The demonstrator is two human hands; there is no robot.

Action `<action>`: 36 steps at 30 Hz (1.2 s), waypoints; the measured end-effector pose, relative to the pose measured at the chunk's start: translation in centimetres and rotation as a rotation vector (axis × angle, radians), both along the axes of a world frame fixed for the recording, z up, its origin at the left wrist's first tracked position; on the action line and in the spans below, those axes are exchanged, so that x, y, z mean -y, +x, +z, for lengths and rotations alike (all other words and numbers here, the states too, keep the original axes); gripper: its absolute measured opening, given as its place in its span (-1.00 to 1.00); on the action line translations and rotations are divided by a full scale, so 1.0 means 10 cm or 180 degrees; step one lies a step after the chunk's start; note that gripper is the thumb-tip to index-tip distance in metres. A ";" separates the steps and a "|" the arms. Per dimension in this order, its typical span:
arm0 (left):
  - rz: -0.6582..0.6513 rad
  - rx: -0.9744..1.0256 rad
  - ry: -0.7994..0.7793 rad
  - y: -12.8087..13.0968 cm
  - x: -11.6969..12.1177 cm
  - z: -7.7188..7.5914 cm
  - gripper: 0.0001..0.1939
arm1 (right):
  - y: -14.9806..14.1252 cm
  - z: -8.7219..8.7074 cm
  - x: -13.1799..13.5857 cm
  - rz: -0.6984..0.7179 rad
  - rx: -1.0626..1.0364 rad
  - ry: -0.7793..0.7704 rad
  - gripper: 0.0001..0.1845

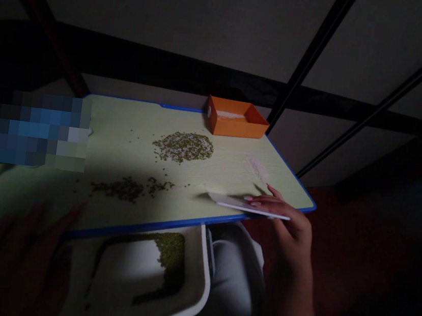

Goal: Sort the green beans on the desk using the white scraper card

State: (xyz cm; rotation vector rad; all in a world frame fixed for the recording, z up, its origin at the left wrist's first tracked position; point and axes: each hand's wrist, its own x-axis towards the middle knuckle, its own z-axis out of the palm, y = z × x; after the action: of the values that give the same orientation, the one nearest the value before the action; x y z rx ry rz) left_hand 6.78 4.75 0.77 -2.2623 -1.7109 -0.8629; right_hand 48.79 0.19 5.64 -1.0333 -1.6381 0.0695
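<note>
My right hand point(284, 216) rests at the near right edge of a pale table point(121, 137), its fingers closed on a thin white card point(239, 205) held flat just above the surface. In deep shadow at the lower left, my left hand point(26, 253) lies at the table's front edge beside a white tray point(196, 274); its fingers look stretched out. A mixed pile of green beans and white grains point(184, 146) sits mid-table. Near the front lies a smaller green bean heap point(126, 187). A little white grain pile point(256, 167) lies just beyond the card.
An orange box point(236, 117) with white grains inside stands at the table's far edge. The white tray below the front edge holds green beans point(169, 260) along its sides. A blurred patch covers the table's left. Dark bars and a wall stand behind.
</note>
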 end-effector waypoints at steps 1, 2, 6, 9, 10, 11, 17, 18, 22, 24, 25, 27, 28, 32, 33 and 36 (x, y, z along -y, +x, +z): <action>-0.0027 0.0027 0.0013 0.01 0.00 0.00 -0.34 | 0.00 0.00 0.01 -0.0011 -0.0043 -0.0007 -0.78; -0.0070 0.0084 0.0023 0.01 0.00 0.01 -0.34 | 0.00 0.01 0.02 -0.0028 -0.0104 -0.0019 -0.79; -0.0142 0.0166 0.0028 0.03 0.00 0.03 -0.35 | -0.01 0.03 0.05 -0.0081 -0.0305 -0.0094 -0.81; -0.0158 0.0166 0.0043 0.03 0.00 0.03 -0.35 | -0.01 0.03 0.07 -0.0013 -0.0322 -0.0123 -0.80; -0.0162 0.0182 0.0036 0.03 0.00 0.03 -0.35 | -0.01 0.03 0.08 -0.0002 -0.0335 -0.0130 -0.80; -0.0176 0.0183 0.0035 0.02 0.00 0.03 -0.35 | -0.01 0.03 0.08 0.0003 -0.0345 -0.0137 -0.80; -0.0259 0.0075 0.0119 0.00 -0.03 0.01 -0.32 | 0.01 0.02 0.12 -0.0087 -0.0339 -0.0122 -0.82; -0.0247 0.0092 0.0108 -0.01 -0.03 0.00 -0.33 | 0.00 0.02 0.12 -0.0093 -0.0319 -0.0119 -0.82; -0.0120 0.0130 -0.0006 -0.03 -0.03 -0.04 -0.35 | -0.06 0.05 0.14 -0.0021 -0.0206 -0.0121 -0.81; -0.0082 0.0131 -0.0046 -0.03 -0.02 -0.03 -0.36 | -0.10 0.06 0.15 0.0004 -0.0165 -0.0120 -0.80; -0.0075 0.0139 -0.0049 -0.02 -0.02 -0.02 -0.36 | -0.13 0.06 0.15 0.0004 -0.0140 -0.0121 -0.78; -0.0079 0.0138 -0.0033 0.01 -0.01 0.01 -0.35 | -0.18 0.05 0.15 0.0007 -0.0066 -0.0115 -0.75; -0.0091 0.0136 -0.0020 0.03 -0.01 0.03 -0.35 | -0.22 0.04 0.16 0.0003 -0.0040 -0.0111 -0.75; -0.0172 0.0162 0.0105 0.10 0.00 0.08 -0.33 | -0.35 -0.04 0.17 -0.0652 -0.0556 0.0011 -0.85; -0.0160 0.0171 0.0109 0.11 0.01 0.08 -0.33 | -0.38 -0.06 0.17 -0.1011 -0.0841 0.0018 -0.85; -0.0092 0.0219 0.0078 0.13 0.02 0.08 -0.32 | -0.43 -0.05 0.18 -0.1869 -0.1667 -0.0144 -0.75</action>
State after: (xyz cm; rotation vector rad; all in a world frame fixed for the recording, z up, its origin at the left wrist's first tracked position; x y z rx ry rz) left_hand 8.12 4.51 1.53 -2.2721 -1.6900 -0.9732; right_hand 44.49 -1.57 5.13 -1.3593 -0.8300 -0.0160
